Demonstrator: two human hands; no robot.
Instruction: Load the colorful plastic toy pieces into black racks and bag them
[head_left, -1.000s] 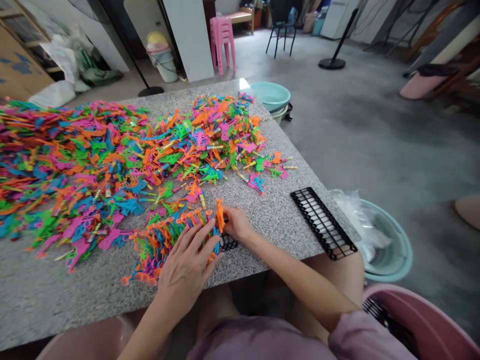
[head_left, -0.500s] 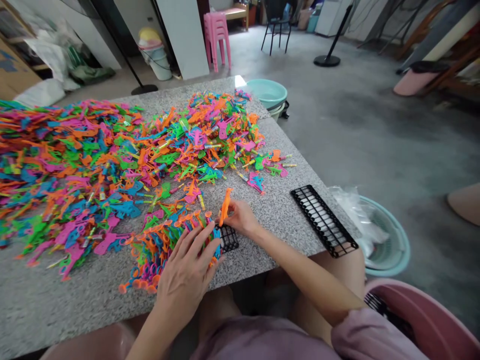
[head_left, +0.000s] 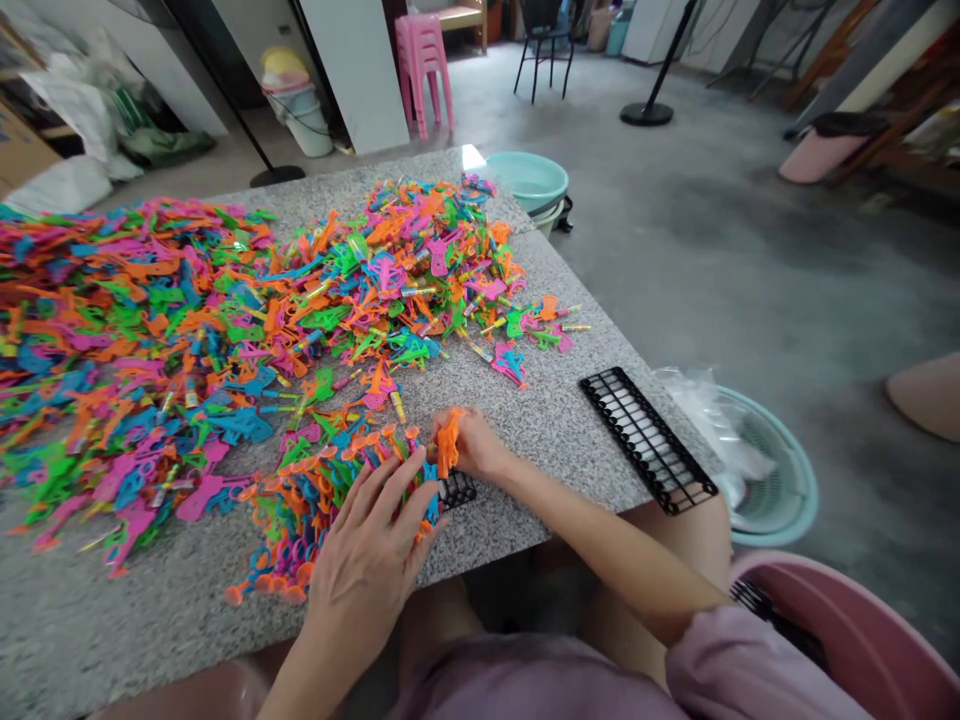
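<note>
My right hand (head_left: 478, 445) pinches a small orange plastic toy gun (head_left: 448, 442) over the uncovered end of a black rack (head_left: 459, 490). Beside it, my left hand (head_left: 369, 535) rests with stretched fingers on the right end of a tight row of toy guns (head_left: 300, 500), which stand side by side with orange suction-cup tips along the row's edges. A blue toy piece shows just under my left fingertips. Most of the rack is hidden beneath the row and my left hand.
A big heap of mixed toy guns (head_left: 225, 300) covers the table's left and back. A second black rack (head_left: 646, 440) lies at the right edge of the granite table (head_left: 525, 520). Beyond it on the floor are a teal basin (head_left: 799, 500) with plastic bags and a pink tub (head_left: 847, 610).
The orange toy gun in my right hand has come down and turned, closer to the rack. My left hand stays on the row. The view has shifted slightly.
</note>
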